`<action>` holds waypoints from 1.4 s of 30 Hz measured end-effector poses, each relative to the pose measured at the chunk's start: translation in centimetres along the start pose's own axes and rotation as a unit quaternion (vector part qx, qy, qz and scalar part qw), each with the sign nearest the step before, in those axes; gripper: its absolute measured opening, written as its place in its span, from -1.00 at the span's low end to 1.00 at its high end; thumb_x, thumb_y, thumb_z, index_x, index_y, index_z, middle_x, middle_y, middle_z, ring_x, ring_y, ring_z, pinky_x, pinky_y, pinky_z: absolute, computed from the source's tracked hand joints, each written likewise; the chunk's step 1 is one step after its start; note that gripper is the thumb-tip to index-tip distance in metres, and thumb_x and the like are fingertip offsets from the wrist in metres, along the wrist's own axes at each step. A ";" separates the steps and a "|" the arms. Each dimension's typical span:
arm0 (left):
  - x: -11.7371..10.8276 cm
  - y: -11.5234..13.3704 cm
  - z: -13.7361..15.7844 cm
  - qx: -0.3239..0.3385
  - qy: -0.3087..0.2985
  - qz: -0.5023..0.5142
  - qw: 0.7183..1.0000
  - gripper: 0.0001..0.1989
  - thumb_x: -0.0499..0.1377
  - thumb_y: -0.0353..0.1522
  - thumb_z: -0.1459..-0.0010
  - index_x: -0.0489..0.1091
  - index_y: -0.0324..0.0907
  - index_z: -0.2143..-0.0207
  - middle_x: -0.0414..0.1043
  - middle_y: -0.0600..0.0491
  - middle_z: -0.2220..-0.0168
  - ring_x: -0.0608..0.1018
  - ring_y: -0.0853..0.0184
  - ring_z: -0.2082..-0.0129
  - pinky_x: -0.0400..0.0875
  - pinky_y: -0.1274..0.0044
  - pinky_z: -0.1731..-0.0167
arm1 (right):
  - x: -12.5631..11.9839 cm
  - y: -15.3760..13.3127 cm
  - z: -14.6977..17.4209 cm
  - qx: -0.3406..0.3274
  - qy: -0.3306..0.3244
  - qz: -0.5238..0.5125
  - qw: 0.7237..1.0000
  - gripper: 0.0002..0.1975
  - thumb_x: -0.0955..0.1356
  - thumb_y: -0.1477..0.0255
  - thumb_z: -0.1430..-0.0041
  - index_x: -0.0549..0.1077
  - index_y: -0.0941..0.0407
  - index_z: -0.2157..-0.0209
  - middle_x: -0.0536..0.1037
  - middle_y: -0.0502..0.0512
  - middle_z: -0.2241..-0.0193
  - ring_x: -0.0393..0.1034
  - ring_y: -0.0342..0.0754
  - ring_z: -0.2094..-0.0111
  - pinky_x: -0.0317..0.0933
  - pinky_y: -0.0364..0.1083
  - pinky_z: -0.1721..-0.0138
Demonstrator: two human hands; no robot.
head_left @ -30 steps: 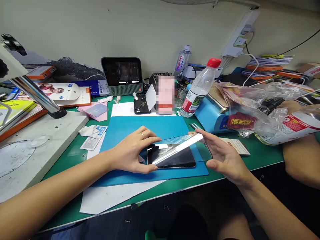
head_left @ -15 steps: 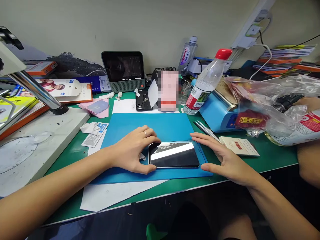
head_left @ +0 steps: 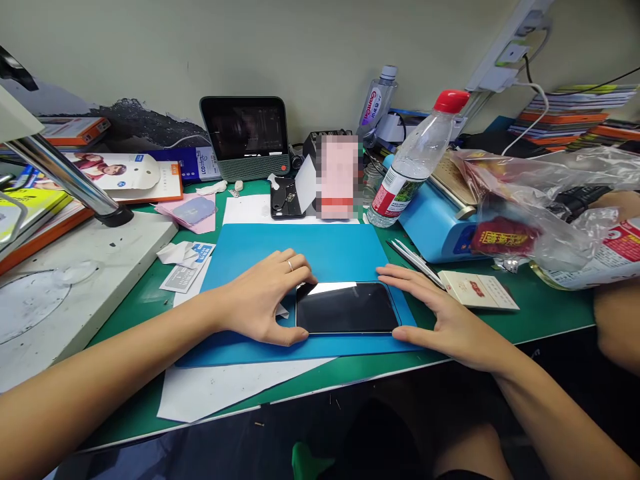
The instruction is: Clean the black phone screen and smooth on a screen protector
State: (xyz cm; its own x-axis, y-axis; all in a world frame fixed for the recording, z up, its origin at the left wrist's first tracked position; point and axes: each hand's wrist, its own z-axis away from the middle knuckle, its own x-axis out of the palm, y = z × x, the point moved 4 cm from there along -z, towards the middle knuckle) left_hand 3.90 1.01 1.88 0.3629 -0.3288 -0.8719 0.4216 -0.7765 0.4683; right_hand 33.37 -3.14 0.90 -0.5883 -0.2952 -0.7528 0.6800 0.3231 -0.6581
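A dark-screened smartphone [head_left: 345,310] lies face up and lengthwise on a blue mat [head_left: 300,247]. My left hand [head_left: 267,293], a ring on one finger, spans its left end, thumb at the near corner and fingers at the far one. Around the right end curves my right hand [head_left: 440,310], its thumb and fingertips at the two corners. Between those fingers, the edge of a clear screen protector [head_left: 399,312] shows at the phone's right end, almost in line with it. Whether it fully touches the glass cannot be made out. A small white scrap [head_left: 283,311] pokes out beside my left palm.
Behind the mat are a black phone case [head_left: 287,198], a smart display [head_left: 245,137] and a red-capped bottle [head_left: 413,167]. Pens [head_left: 416,261] and a cigarette pack [head_left: 479,291] lie right. A white stand base [head_left: 115,273] is left; another person's arm [head_left: 620,293] is far right.
The clear screen protector, earlier sticking out past the phone's right end, now nearly lines up with it. My right hand has shifted slightly left. The bright reflection on the screen has shrunk.
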 end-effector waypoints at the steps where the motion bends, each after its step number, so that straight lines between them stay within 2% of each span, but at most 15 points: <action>1: 0.0 0.0 0.0 0.000 0.000 -0.002 1.000 -0.45 0.32 -0.07 -0.05 0.36 -0.17 0.00 0.41 -0.04 0.08 0.40 0.12 0.14 0.29 0.29 0.13 | 0.0 0.0 0.0 0.001 -0.002 0.003 1.000 -0.28 0.49 0.08 -0.17 0.33 -0.14 -0.33 0.25 0.15 -0.41 0.05 0.31 -0.43 0.01 0.34 -0.39; 18: 0.2 -0.2 0.0 -0.012 -0.022 0.000 1.000 -0.44 0.30 -0.03 -0.09 0.34 -0.16 -0.03 0.39 -0.04 0.02 0.39 0.12 0.09 0.28 0.27 0.11 | 0.1 -0.4 0.0 0.012 -0.032 0.035 0.999 -0.24 0.46 0.01 -0.19 0.31 -0.07 -0.35 0.21 0.16 -0.42 0.06 0.24 -0.43 0.04 0.27 -0.39; 42: 0.1 -0.2 0.0 -0.001 -0.019 -0.005 1.000 -0.42 0.31 -0.01 -0.10 0.36 -0.16 -0.04 0.39 -0.04 0.03 0.40 0.13 0.10 0.28 0.28 0.12 | 0.1 -0.1 0.1 -0.007 -0.012 0.054 0.998 -0.23 0.49 0.01 -0.15 0.35 -0.05 -0.33 0.26 0.17 -0.41 0.11 0.25 -0.42 0.09 0.25 -0.38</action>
State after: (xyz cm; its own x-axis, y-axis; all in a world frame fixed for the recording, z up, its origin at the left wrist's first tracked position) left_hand 3.82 1.13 1.64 0.3260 -0.3410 -0.8817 0.4264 -0.7793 0.4591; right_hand 33.30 -3.26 0.87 -0.5008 -0.2788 -0.8195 0.7329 0.3671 -0.5728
